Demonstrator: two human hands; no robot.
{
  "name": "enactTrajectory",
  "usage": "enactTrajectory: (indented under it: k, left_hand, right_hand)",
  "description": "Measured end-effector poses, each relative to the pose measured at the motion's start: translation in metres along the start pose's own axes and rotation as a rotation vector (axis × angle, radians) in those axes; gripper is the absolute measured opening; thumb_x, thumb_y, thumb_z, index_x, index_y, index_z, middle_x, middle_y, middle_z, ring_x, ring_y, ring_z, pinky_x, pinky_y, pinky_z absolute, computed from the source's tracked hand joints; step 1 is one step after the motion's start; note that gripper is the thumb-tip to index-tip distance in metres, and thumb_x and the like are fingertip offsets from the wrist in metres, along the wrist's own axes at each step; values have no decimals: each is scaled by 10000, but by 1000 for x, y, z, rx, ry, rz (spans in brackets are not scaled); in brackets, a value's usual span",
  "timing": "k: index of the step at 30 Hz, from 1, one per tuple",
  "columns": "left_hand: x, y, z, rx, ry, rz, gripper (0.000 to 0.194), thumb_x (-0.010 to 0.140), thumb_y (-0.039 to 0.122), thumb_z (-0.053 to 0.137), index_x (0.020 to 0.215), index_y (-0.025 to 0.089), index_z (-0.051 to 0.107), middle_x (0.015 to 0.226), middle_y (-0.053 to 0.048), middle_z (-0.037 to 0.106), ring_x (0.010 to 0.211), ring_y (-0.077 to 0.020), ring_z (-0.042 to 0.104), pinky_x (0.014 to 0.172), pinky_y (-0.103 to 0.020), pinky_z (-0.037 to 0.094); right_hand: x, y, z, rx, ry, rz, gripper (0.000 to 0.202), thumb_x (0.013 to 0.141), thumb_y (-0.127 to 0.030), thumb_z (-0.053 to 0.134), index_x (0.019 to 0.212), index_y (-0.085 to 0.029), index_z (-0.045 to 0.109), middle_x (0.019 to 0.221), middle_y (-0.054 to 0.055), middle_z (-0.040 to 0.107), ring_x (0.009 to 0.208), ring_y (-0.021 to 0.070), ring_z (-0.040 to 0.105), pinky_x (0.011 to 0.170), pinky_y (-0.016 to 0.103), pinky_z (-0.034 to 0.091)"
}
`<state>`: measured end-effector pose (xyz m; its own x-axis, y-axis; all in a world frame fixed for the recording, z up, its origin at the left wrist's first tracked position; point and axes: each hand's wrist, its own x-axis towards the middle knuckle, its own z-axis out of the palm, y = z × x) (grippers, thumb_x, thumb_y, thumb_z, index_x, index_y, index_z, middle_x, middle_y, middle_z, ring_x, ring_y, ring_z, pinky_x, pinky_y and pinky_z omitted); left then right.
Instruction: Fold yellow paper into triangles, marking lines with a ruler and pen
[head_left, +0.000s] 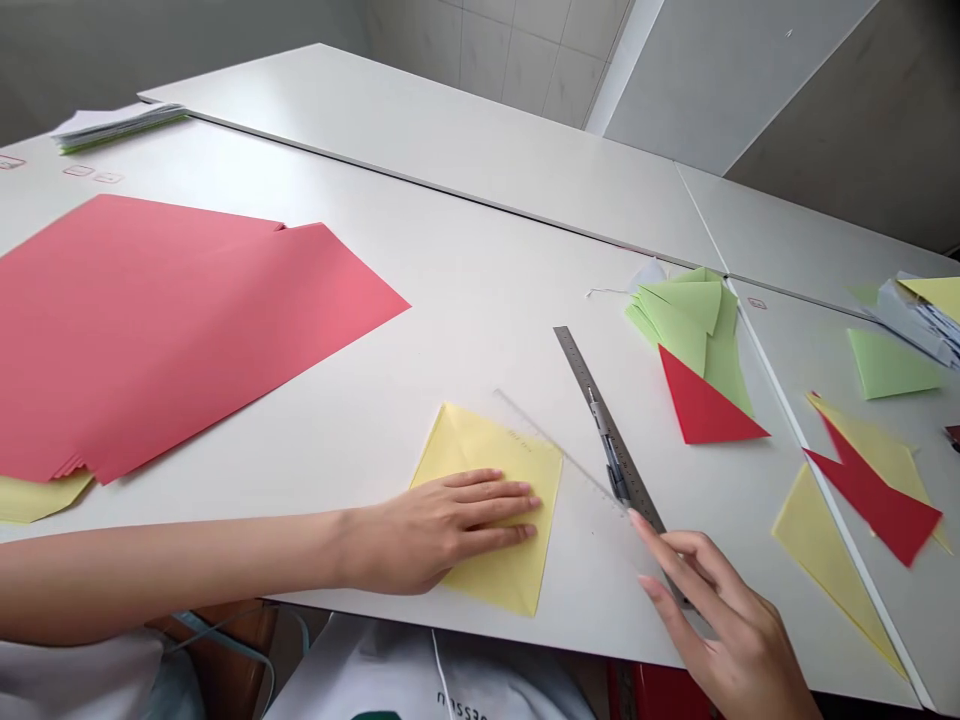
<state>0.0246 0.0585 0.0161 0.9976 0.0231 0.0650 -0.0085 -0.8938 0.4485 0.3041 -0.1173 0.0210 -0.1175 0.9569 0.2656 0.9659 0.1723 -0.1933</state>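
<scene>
My left hand [450, 525] lies flat on a square of yellow paper [525, 575] near the table's front edge, its fingers stretched out. Faint pencil writing shows near the paper's upper right. To the right, my right hand [724, 610] hovers over the table with thumb and index finger apart. Its index fingertip is close to the lower end of a mechanical pencil [611, 455], which rests along a metal ruler [574, 355]. A clear plastic ruler or set square [559, 450] reaches from the yellow paper toward that fingertip; whether the finger touches it I cannot tell.
Large red sheets [187, 320] cover the left side, with yellow paper [45, 498] beneath. Folded green papers [682, 310] and a red triangle [705, 405] lie right of the ruler. Yellow and red scraps [881, 490] sit farther right. A paper stack [120, 125] stands back left.
</scene>
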Motion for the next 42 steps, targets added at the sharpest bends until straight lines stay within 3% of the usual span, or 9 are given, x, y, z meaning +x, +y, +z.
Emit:
enactTrajectory:
  k: [4, 9, 15, 18, 21, 24, 30, 36, 42]
  left_hand:
    - [-4, -2, -5, -215, 11, 31, 539, 972, 85, 314, 1485, 248, 341, 1497, 2, 405, 1445, -131, 288, 1244, -356, 245]
    - [-6, -6, -11, -374, -96, 54, 552, 991, 81, 272, 1488, 321, 274, 1485, 73, 391, 1435, -102, 302, 1251, -341, 232]
    - [-7, -8, -14, -193, -120, 97, 448, 1018, 136, 300, 1433, 235, 436, 1481, 42, 418, 1445, -95, 287, 1246, -298, 232]
    - [-10, -10, -10, -29, -23, 132, 426, 991, 124, 374, 1387, 198, 513, 1480, -57, 448, 1462, -178, 271, 1237, -404, 242]
    - [-12, -12, -5, 87, 68, 50, 483, 965, 200, 463, 1445, 158, 431, 1529, -153, 360, 1489, -310, 160, 1196, -579, 226]
    - [-13, -13, -4, 139, 40, 1, 570, 962, 278, 471, 1498, 150, 326, 1586, -150, 226, 1491, -364, 88, 1175, -640, 195]
    - [-12, -12, -6, 140, 17, 5, 581, 953, 261, 471, 1502, 151, 314, 1597, -151, 187, 1491, -356, 92, 1193, -630, 110]
    - [-12, -13, -6, 139, 0, 1, 576, 960, 257, 455, 1506, 154, 305, 1602, -150, 166, 1489, -371, 76, 1181, -650, 123]
    - [-11, -15, -2, 167, 21, 11, 611, 967, 248, 445, 1531, 156, 228, 1607, -159, 128, 1489, -364, 90, 1186, -644, 81]
  right_hand:
    - [16, -3, 6, 49, -115, -102, 477, 995, -230, 475, 1469, -256, 420, 897, 41, 520, 587, 70, 464, 546, 159, 454]
    - [21, -4, 13, -9, -130, -77, 448, 994, -246, 473, 1440, -278, 471, 976, 59, 525, 570, 59, 463, 512, 156, 444]
    - [17, -3, 14, -18, -133, 10, 393, 990, -268, 457, 1366, -300, 566, 1037, 80, 516, 633, 63, 506, 525, 149, 454]
    - [15, -3, 15, -29, -131, 13, 393, 987, -267, 472, 1367, -297, 565, 1038, 83, 503, 631, 60, 484, 504, 139, 429]
    - [13, -1, 16, -29, -119, -21, 402, 984, -252, 483, 1378, -289, 555, 1033, 84, 493, 622, 55, 467, 487, 131, 411]
    - [12, 2, 17, -36, -121, -42, 411, 983, -251, 485, 1389, -281, 544, 1036, 86, 489, 624, 54, 477, 481, 130, 411]
    - [13, 4, 16, -68, -133, -47, 419, 984, -272, 488, 1400, -301, 530, 1045, 84, 486, 637, 58, 500, 482, 137, 420]
    - [13, 1, 14, -81, -147, -20, 415, 990, -273, 481, 1401, -308, 527, 1062, 82, 486, 660, 66, 507, 507, 155, 426]
    - [16, -8, 12, -95, -161, 86, 429, 987, -266, 489, 1406, -357, 510, 1073, 72, 502, 731, 112, 521, 573, 210, 437]
